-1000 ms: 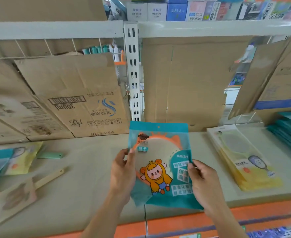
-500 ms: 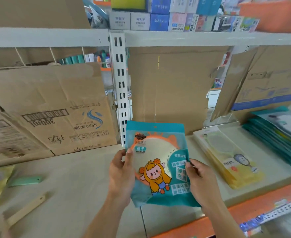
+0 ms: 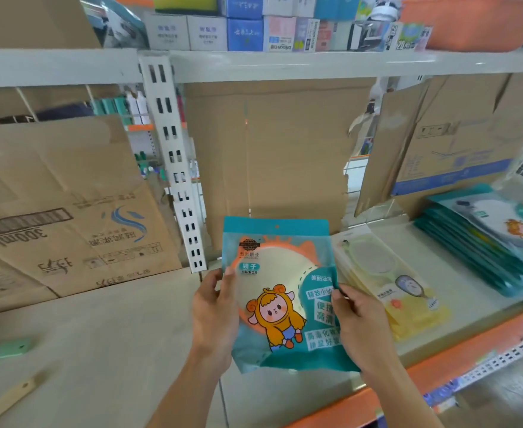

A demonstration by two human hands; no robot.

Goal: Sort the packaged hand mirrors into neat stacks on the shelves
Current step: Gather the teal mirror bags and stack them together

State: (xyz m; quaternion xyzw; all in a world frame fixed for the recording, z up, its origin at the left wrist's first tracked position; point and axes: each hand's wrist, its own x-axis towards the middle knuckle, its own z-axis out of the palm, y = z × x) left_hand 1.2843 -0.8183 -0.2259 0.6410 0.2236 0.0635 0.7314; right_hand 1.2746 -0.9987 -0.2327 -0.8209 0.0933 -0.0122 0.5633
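I hold a teal packaged mirror (image 3: 280,288) with an orange frame and a cartoon figure, upright above the shelf (image 3: 124,329). My left hand (image 3: 215,316) grips its left edge and my right hand (image 3: 359,325) grips its right edge. Just right of it lies a stack of yellow packaged hand mirrors (image 3: 390,285). Farther right sits a taller stack of teal packaged mirrors (image 3: 488,239) of the same kind as the one I hold.
Flattened cardboard boxes (image 3: 78,217) lean against the shelf back. A white slotted upright (image 3: 177,168) divides the bays. A green handle (image 3: 4,350) and a wooden handle (image 3: 4,400) lie at far left. Boxes (image 3: 244,34) and an orange basin (image 3: 476,20) fill the upper shelf.
My view has swung right: the loose mirrors at far left have slid out of frame and the teal stack at right has come into view. Both hands still hold the same package.
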